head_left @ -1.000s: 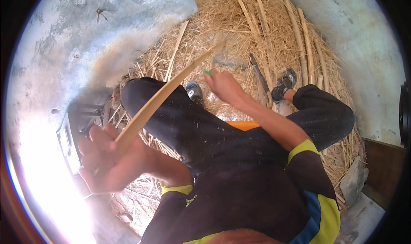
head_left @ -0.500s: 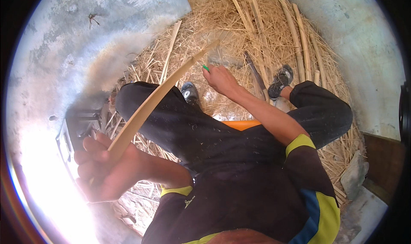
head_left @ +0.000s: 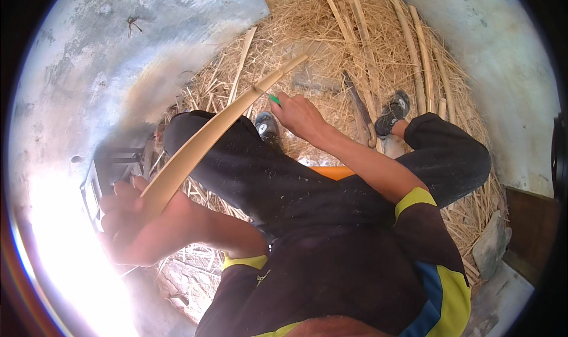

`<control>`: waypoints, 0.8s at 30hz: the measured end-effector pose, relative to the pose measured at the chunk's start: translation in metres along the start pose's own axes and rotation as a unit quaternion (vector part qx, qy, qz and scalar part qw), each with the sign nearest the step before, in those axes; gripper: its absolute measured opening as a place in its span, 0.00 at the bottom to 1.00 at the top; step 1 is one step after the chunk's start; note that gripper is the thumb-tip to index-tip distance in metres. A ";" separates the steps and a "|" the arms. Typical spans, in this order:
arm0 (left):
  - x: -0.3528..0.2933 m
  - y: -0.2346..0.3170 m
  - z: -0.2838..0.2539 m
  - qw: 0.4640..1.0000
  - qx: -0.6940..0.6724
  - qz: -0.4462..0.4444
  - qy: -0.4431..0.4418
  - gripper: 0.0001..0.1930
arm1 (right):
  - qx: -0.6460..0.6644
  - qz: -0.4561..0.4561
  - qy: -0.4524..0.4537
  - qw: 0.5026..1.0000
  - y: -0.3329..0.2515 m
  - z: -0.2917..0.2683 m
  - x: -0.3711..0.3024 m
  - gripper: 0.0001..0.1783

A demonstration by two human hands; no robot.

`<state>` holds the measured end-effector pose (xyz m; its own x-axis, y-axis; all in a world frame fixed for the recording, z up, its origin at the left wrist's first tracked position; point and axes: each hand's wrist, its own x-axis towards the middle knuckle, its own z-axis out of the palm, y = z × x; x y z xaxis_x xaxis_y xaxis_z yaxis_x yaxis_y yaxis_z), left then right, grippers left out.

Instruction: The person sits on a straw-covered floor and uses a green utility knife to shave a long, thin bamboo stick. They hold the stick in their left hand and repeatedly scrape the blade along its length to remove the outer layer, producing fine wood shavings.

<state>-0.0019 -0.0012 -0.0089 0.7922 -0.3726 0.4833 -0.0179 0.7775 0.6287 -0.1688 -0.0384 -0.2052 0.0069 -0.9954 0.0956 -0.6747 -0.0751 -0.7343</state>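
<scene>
A long, pale split-bamboo strip [head_left: 204, 141] slants from the lower left up over my left thigh, its far end tapering above the straw. My left hand [head_left: 142, 230] is closed round the near end; glare washes out part of the fingers. My right hand [head_left: 300, 117] is closed on the green handle of a small knife [head_left: 274, 99]. Its thin, dark blade reaches left to the strip's edge near the far end, and seems to touch it. Most of the handle is hidden inside my fist.
Straw and shavings [head_left: 296, 18] cover the floor. Several bamboo pieces [head_left: 408, 47] lie at the far right. A dark-bladed machete [head_left: 357, 103] rests beside my right shoe [head_left: 393, 112]. Something orange [head_left: 332, 172] shows beneath me. Pale walls [head_left: 177, 18] curve around, and a flat stone [head_left: 491, 245] stands at right.
My right hand has shifted slightly left, bringing the knife blade to the strip. The strip has turned to show more of its broad face. The view has shifted slightly.
</scene>
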 end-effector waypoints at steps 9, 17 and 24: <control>-0.005 0.007 0.017 0.999 -0.015 -0.020 0.029 0.17 | -0.014 0.031 -0.035 0.999 0.022 0.003 0.012 0.21; 0.000 0.004 0.009 1.000 0.000 -0.006 0.016 0.17 | -0.061 0.000 -0.042 0.997 0.027 0.005 0.014 0.22; -0.001 0.004 0.020 0.999 -0.008 -0.017 0.044 0.17 | -0.060 0.025 -0.037 0.997 0.053 0.014 0.034 0.23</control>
<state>-0.0151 -0.0080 0.0047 0.8431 -0.3535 0.4053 0.0191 0.7729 0.6343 -0.1937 -0.0767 -0.2503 0.0216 -0.9997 0.0077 -0.7586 -0.0214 -0.6513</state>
